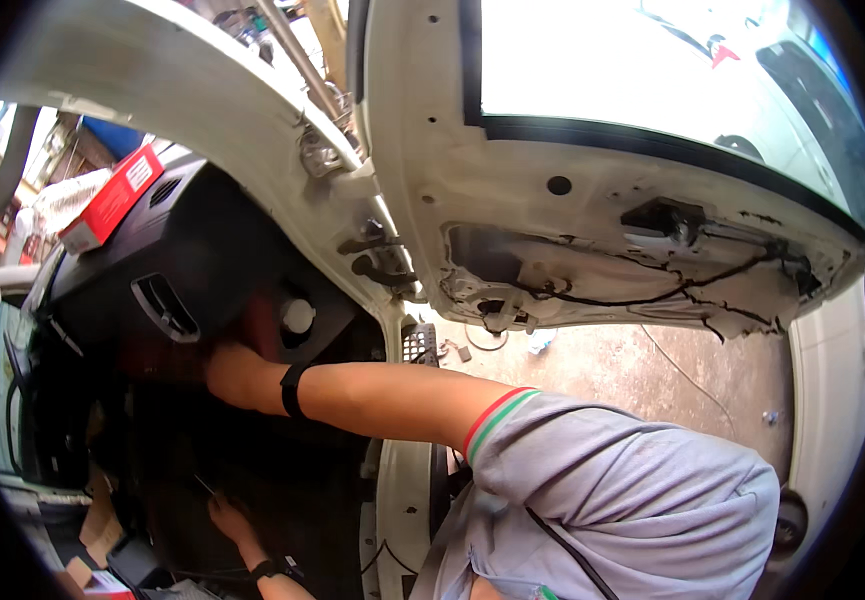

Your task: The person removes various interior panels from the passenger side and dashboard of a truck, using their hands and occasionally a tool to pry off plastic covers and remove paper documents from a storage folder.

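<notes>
My right arm crosses the picture from the lower right in a short grey sleeve. My right hand [232, 372] reaches under the black dashboard [122, 280], just below an air vent [165, 306]; its fingers are hidden in shadow, near a dim red area. Lower down in the dark footwell, my left hand [230, 518] is closed on a thin metallic tool [205, 484]. A white round fitting [297, 316] sits on the dashboard's end, above my right forearm.
An open pale door [572, 180] with exposed black wiring hangs at upper right. A red box [102, 210] lies atop the dashboard. The door frame [402, 510] rises beside my right arm. A concrete floor [692, 370] with a cable shows beyond. Cardboard [102, 520] lies lower left.
</notes>
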Motion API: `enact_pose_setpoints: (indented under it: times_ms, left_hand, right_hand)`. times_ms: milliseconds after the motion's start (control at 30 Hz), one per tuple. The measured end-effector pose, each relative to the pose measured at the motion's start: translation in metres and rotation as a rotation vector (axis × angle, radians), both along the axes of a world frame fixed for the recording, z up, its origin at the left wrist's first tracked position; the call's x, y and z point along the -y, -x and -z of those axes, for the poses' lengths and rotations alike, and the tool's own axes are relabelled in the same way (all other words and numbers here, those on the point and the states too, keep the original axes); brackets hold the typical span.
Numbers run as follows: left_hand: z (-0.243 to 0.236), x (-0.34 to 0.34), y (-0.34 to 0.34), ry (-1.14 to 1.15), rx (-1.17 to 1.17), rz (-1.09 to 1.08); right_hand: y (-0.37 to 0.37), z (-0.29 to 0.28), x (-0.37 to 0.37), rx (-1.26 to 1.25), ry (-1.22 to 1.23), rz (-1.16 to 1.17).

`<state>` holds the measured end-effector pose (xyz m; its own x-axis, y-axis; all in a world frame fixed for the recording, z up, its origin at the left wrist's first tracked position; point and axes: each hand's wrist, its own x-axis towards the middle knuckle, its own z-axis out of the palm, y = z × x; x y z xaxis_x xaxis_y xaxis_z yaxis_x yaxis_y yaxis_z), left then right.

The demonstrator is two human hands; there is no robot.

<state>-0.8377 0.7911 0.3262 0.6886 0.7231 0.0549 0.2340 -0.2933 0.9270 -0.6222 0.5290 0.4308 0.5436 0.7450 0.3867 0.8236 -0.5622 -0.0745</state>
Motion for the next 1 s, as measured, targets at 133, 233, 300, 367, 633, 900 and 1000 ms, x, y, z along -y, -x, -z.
enact_pose_setpoints:
  times_ms: [133,233,300,367,633,900,1000]
  left_hand:
    - [0.023,-0.046,0.014,-0.368,-0.031,0.109]
    - [0.054,-0.075,-0.001,-0.875,-0.097,0.188]
    - [0.051,-0.069,0.005,-0.906,-0.183,0.156]
    - [0.035,-0.066,0.021,-0.759,-0.189,0.133]
    - [0.075,-0.141,0.029,-1.169,-0.272,0.148]
    - [0.037,-0.032,-0.011,-0.736,-0.203,0.071]
    - [-0.005,-0.005,0.009,0.022,-0.022,-0.009]
  right_hand:
    - [0.010,-0.014,0.001,0.037,0.135,-0.009]
    - [-0.012,0.018,-0.012,-0.061,-0.132,0.098]
    - [-0.002,0.011,-0.009,0.008,-0.106,0.093]
    - [0.009,0.001,-0.008,0.073,-0.088,0.113]
    - [0.016,-0.015,0.000,-0.048,-0.094,0.082]
    - [-0.010,-0.011,0.024,-0.129,-0.111,0.050]
    - [0.012,-0.031,0.015,-0.111,0.055,0.045]
